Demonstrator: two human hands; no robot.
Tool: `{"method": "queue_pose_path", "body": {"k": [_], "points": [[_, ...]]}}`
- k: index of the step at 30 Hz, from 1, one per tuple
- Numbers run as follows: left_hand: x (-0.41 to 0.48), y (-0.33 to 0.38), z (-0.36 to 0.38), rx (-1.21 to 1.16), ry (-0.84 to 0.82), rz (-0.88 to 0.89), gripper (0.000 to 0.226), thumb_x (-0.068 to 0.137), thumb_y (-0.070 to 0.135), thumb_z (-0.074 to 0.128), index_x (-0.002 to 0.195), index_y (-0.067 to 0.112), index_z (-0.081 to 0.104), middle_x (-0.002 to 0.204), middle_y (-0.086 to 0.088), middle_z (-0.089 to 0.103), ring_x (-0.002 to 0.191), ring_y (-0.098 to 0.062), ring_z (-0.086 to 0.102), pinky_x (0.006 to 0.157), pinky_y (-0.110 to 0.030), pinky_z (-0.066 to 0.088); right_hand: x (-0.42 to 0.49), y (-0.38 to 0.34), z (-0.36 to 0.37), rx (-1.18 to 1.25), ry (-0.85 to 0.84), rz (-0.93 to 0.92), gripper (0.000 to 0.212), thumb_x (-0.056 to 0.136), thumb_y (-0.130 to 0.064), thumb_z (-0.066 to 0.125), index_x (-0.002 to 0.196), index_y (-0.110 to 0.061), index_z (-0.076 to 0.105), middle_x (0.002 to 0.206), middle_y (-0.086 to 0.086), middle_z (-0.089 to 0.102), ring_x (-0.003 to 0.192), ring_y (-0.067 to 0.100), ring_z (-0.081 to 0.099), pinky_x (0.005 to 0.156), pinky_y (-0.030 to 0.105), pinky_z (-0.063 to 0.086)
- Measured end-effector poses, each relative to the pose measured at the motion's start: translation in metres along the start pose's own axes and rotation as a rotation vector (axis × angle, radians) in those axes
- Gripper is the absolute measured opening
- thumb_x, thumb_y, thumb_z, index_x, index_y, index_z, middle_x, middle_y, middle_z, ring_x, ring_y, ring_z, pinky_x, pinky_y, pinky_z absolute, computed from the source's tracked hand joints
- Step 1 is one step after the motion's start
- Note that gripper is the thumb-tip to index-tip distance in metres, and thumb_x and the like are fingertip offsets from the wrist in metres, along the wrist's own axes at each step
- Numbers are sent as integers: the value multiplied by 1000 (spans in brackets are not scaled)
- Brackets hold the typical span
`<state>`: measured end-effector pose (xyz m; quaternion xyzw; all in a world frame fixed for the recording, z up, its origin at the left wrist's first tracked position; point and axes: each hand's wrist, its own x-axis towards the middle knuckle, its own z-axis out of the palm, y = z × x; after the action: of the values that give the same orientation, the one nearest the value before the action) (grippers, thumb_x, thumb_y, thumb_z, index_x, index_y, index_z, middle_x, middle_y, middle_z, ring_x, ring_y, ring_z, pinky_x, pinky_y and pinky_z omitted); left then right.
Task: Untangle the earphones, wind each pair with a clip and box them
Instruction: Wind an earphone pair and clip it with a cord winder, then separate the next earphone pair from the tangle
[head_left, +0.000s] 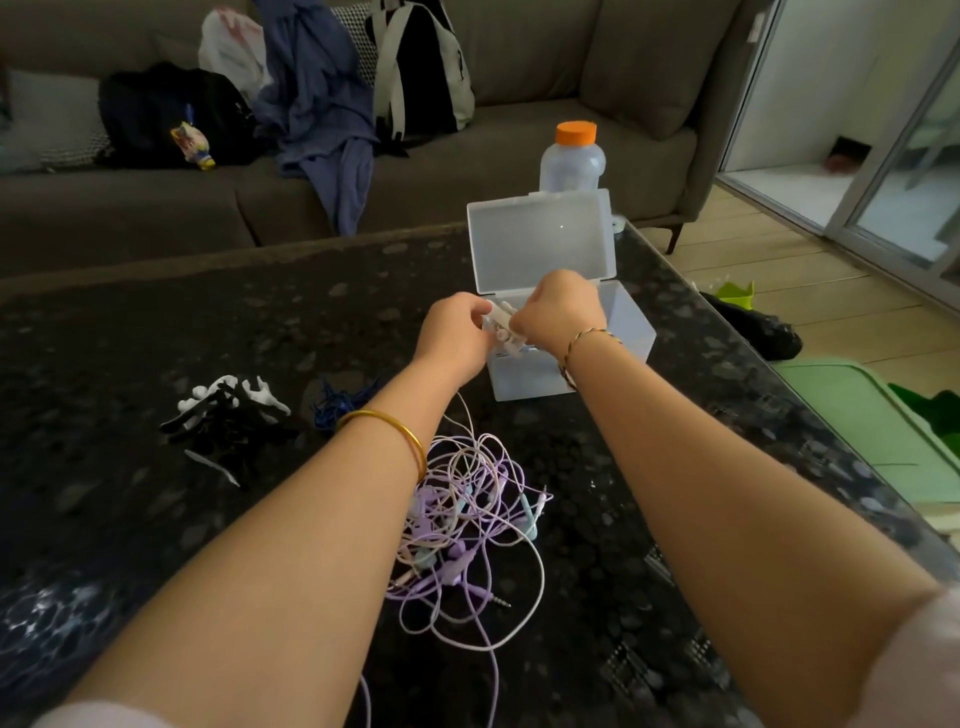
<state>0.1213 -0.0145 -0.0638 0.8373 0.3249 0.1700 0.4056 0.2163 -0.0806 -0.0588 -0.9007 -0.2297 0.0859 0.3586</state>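
Hands meet over the open box (535, 376) by the desk's (156, 338) far right edge, left hand (457, 332) and right hand (561, 312) both pinching one white bundle (501, 325); tangled earphones (467, 519) lie nearer.

I count two hands, my left hand (457, 332) and my right hand (558, 309). They hold one small white earphone bundle (501, 325) between them. There is one clear plastic box (571, 374) with its lid up. Behind it stands one see-through bottle with an orange cap (571, 161). On the dark table (156, 322) lies one big tangle of purple, pink and green earphones (467, 519). I cannot tell how many pairs are in it. There is one heap of black and white clips (228, 410), too mixed up to count, and one little blue cord tangle (337, 405). I wear one gold bangle (395, 431) and one thin braided bracelet (587, 338). On the grey sofa (519, 52) I see two bags, one black backpack (166, 114) and one black and white backpack (421, 67), plus one white plastic bag (234, 47).
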Motion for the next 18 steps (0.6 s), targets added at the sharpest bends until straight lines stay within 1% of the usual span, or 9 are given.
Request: {"method": "queue_pose_path", "body": {"k": [3,4,6,7,9,12,14,16,18], "points": [[1,-2,2,33,-11,31,40,97,4,48,137,9,49,137,-12,50,121,-27,52,100,-41,48,3,2,0,-53,-12,-24,10,85,-14,62,77,-13,56,72,4,56,78,24,60,73,34,50],[2,-3,2,52,-11,41,40,98,5,45,138,9,49,138,-12,48,121,-27,52,102,-39,46,5,3,1,-70,-10,-28,8,84,-15,63,79,-13,58,76,6,59,80,25,61,78,36,52],[3,-3,3,115,-19,66,39,100,11,43,139,10,48,138,-13,43,120,-27,51,102,-31,42,7,2,2,-121,-41,-40,7,82,-18,66,83,-14,62,81,6,63,82,25,62,85,42,52],[4,-3,3,139,-25,76,39,100,15,45,139,11,47,137,-13,41,119,-27,50,99,-29,39,7,0,2,-152,-73,-45,9,80,-20,68,83,-14,62,81,5,64,81,25,63,85,42,52],[7,-4,6,154,-53,65,40,99,22,49,138,13,49,132,-13,41,115,-27,50,98,-29,38,10,-1,2,-193,-129,-51,14,79,-26,71,80,-15,63,78,4,66,78,23,64,84,42,53],[14,-5,9,189,-86,17,32,96,30,55,124,16,62,127,-10,44,108,-28,54,97,-34,44,13,1,2,-219,-156,-56,21,77,-32,74,80,-14,64,77,5,66,77,22,63,83,42,53],[15,-4,10,182,-97,-26,28,95,32,55,118,19,66,127,-9,47,106,-29,55,95,-36,46,13,4,2,-207,-154,-68,23,77,-34,73,82,-13,65,77,6,64,77,23,62,82,40,54],[13,-3,8,109,-95,-46,30,97,31,49,121,21,64,130,-11,50,107,-29,56,96,-41,48,12,5,-1,-178,-138,-88,25,82,-38,68,81,-12,65,73,5,61,75,22,60,78,38,54],[5,-3,4,14,-66,-50,32,101,25,41,128,21,59,135,-10,48,112,-26,54,99,-43,48,9,8,-6,-150,-100,-90,24,87,-36,60,82,-13,65,73,6,59,77,25,59,77,38,54]]}}
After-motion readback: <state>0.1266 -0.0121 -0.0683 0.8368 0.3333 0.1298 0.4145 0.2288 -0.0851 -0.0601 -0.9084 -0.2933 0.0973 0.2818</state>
